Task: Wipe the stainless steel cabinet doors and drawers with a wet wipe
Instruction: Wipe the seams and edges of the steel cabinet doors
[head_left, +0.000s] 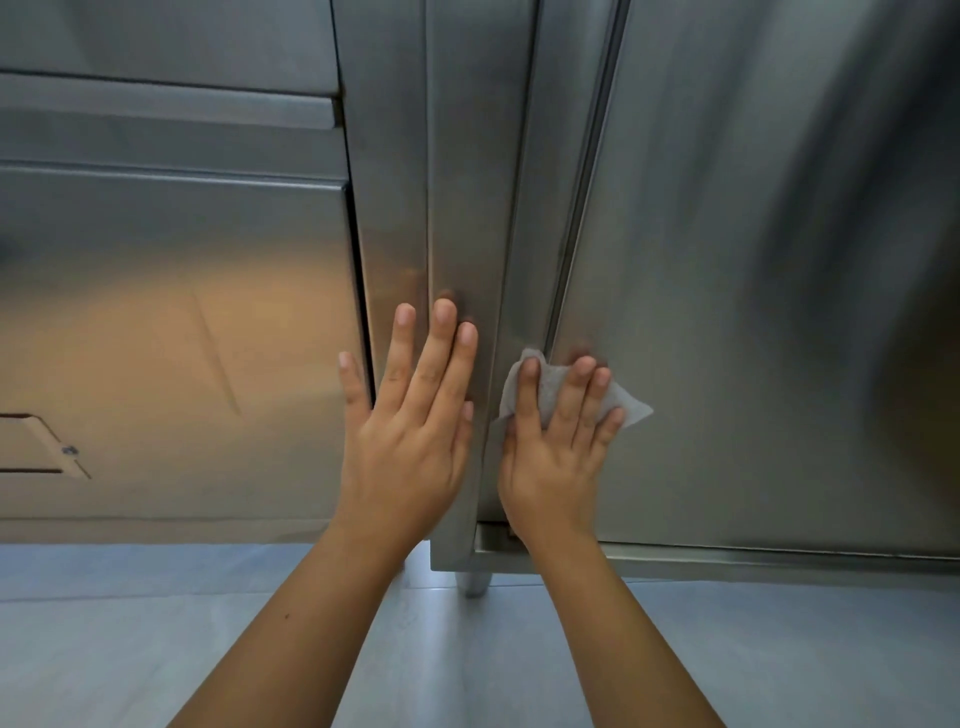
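A stainless steel cabinet fills the view, seen from low down. My right hand (558, 441) presses a crumpled white wet wipe (631, 408) flat against the lower left edge of the right cabinet door (753, 312), fingers straight over the wipe. My left hand (410, 410) lies flat with spread fingers on the vertical steel post (457, 182) between the door and the drawers. Stacked drawers (171, 322) sit to the left of the post.
A grey tiled floor (130, 623) runs under the cabinet. A round steel leg (475, 584) stands below the post. A cut-out with a screw (70, 451) shows at the lower left of the bottom drawer front.
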